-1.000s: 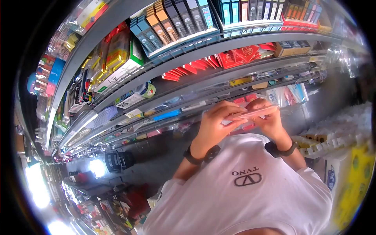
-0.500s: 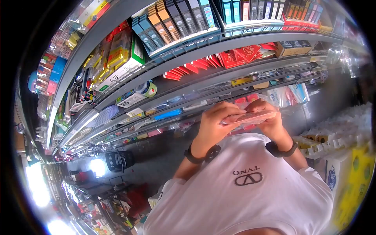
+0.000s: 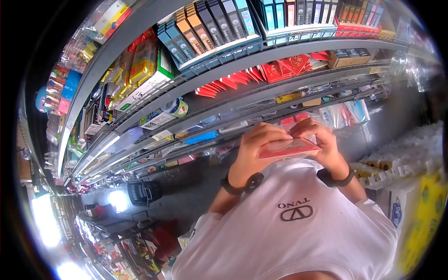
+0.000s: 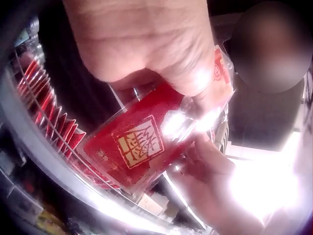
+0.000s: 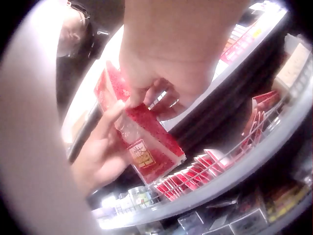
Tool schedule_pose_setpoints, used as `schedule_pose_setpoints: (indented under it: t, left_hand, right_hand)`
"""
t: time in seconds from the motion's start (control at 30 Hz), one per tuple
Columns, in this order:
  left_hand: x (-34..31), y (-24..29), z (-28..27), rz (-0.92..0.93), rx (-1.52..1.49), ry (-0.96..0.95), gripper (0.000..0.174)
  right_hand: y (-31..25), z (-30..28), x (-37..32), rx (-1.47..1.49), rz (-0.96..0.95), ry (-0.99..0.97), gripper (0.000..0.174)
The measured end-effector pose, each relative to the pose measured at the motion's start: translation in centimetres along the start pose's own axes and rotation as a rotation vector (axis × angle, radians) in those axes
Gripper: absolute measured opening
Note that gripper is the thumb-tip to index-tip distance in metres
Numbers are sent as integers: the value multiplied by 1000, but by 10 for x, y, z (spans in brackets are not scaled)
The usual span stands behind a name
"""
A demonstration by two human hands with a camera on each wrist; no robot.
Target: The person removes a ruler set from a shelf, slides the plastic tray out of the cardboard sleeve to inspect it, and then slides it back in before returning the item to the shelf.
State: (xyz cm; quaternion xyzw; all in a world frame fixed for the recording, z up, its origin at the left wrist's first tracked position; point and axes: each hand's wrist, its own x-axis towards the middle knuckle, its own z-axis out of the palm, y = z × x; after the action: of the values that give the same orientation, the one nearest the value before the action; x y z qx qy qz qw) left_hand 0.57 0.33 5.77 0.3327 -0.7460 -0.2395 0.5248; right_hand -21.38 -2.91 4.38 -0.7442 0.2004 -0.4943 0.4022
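A pack of red envelopes (image 3: 289, 150) in a clear plastic sleeve is held in front of the chest. Gold and white characters on its red face show in the left wrist view, where the pack (image 4: 105, 147) gleams under the light. My left hand (image 3: 255, 145) grips one end, fingers bent over the upper edge. At the other end my right hand (image 3: 323, 142) pinches the pack, its fingertips close to the left ones near the middle of the top edge. In the right wrist view the clear sleeve overlaps the red paper.
Ahead is a shelf rack with a row of red envelopes (image 3: 228, 81) behind a wire rail. Boxed goods (image 3: 219, 23) stand on the tier above. A dark basket (image 3: 142, 192) sits on the floor at left; yellow packaging (image 3: 422, 219) is at far right.
The pack has tipped from nearly edge-on, so more of its broad side faces the head camera. Both hands' fingers have shifted to its upper edge, and their fingertips have come together.
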Motion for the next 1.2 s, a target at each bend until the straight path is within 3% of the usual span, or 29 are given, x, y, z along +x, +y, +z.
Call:
schedule_pose_setpoints:
  t: [0.17, 0.33, 0.43, 0.53, 0.93, 1.03, 1.13, 1.2]
  left_hand:
    - [0, 1, -2, 36, 6, -43, 38]
    - [-4, 3, 1, -24, 23, -11, 38]
    - [-3, 6, 3, -45, -9, 44, 25]
    - [-5, -1, 2, -46, 80, -12, 36]
    - [7, 2, 8, 56, 98, -33, 32]
    - [2, -5, 12, -34, 37, -70, 32]
    - [-2, 4, 18, -295, -147, -29, 32]
    - [-2, 1, 15, -183, -60, -70, 33]
  right_hand:
    - [-2, -1, -1, 0, 0, -9, 17]
    - [1, 0, -2, -55, -17, -18, 25]
    - [-1, 3, 0, -44, 12, 3, 18]
    - [0, 3, -4, -58, 67, 23, 19]
    - [-2, 1, -7, -122, 101, 57, 24]
    - [6, -4, -13, -119, 80, 36, 27]
    - [-3, -4, -15, -134, 175, 66, 26]
    - [-6, -3, -14, -113, 185, 77, 25]
